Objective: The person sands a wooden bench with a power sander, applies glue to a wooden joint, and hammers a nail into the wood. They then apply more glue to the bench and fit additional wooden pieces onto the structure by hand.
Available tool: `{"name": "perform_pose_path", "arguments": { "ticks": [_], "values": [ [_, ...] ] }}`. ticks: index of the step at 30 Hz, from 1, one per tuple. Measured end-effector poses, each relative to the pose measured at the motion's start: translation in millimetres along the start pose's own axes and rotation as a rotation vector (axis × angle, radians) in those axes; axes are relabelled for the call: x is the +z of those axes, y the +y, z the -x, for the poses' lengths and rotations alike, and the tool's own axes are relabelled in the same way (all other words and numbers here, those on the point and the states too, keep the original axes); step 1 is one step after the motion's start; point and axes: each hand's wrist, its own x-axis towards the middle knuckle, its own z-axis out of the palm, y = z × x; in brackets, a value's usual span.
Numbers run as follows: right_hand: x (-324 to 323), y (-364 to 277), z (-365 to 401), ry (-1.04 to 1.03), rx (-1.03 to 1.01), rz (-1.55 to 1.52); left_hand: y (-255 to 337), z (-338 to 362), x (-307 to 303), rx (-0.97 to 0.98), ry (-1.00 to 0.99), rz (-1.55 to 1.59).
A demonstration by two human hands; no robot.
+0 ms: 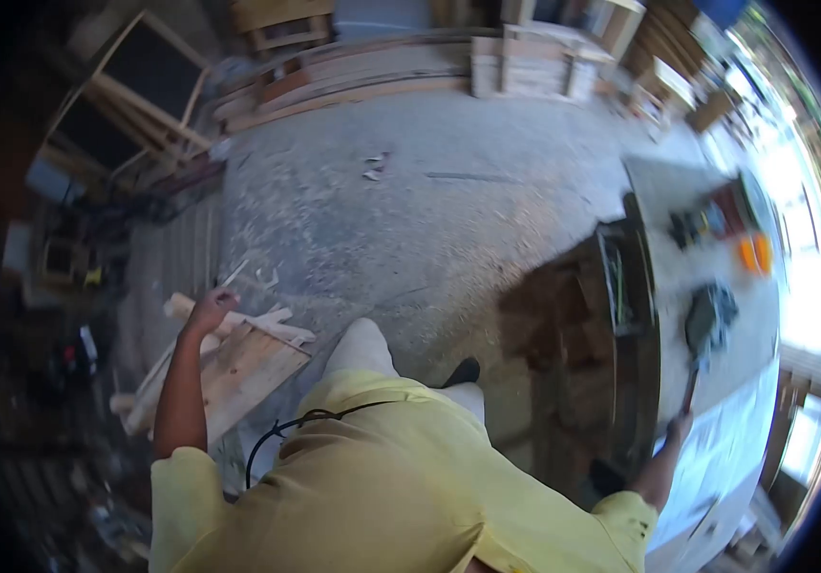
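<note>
My left hand, its fingers curled, is over a stack of pale wooden boards on the left. A thin light strip shows just beyond the fingers; whether they hold it I cannot make out. On the right, my right hand is closed at the lower end of a thin brown handle above the workbench. That handle leads up to a bulky grey-green object, whose kind is too blurred to name.
An orange object and a dark red container stand farther back on the workbench. Wood shavings litter the concrete floor. Long planks lie along the back, and framed dark panels lean at the upper left.
</note>
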Motion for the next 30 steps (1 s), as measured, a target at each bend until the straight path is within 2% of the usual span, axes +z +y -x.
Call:
{"name": "perform_pose_path", "arguments": {
  "ticks": [1,2,3,4,5,7,10,12,14,15,18,20,21,23,25,27,28,30],
  "values": [
    [-1,-1,-5,-0.002,-0.061,0.331,2,6,-13,-0.030,0.066,0.036],
    [29,72,-44,0.028,-0.115,0.475,7,8,-21,-0.057,0.130,0.072],
    [23,50,-30,-0.124,-0.079,0.042,2,3,-25,-0.104,0.158,0.096],
    [15,27,-13,-0.257,0.034,-0.533,-6,-1,-27,-0.114,0.194,0.079],
    [4,-2,8,-0.346,0.188,-0.942,-17,-5,-33,-0.125,0.228,0.056],
    [36,-110,24,-0.200,0.317,-0.660,-50,-35,-38,-0.199,0.251,0.089],
    [116,-300,40,-0.217,0.282,-0.475,-76,-89,-59,-0.160,0.449,0.170],
    [171,-436,41,-0.309,0.160,-0.400,-109,-109,-60,-0.207,0.526,0.199],
    [228,-573,46,-0.417,0.015,-0.373,-133,-135,-89,-0.207,0.727,0.390],
    [250,-641,51,-0.474,-0.069,-0.355,-149,-141,-104,-0.240,0.762,0.407],
    [302,-833,84,-0.633,-0.314,-0.305,-189,-135,-133,-0.353,0.802,0.538],
    [338,-949,118,-0.734,-0.459,-0.271,-219,-120,-161,-0.454,0.745,0.407],
    [356,-1000,138,-0.782,-0.524,-0.248,-234,-107,-175,-0.494,0.783,0.430],
    [393,-1091,181,-0.865,-0.626,-0.189,-273,-75,-201,-0.536,0.638,0.464],
    [431,-1166,224,-0.921,-0.707,-0.113,-357,-42,-202,-0.557,0.756,0.572],
    [476,-1230,267,-0.961,-0.744,-0.033,-387,-8,-222,-0.805,1.085,0.519],
    [503,-1260,284,-0.969,-0.752,0.005,-409,6,-225,-0.827,1.132,0.513],
    [549,-1328,315,-0.966,-0.770,0.108,-436,28,-203,-1.158,1.527,0.402]
  ]
}}
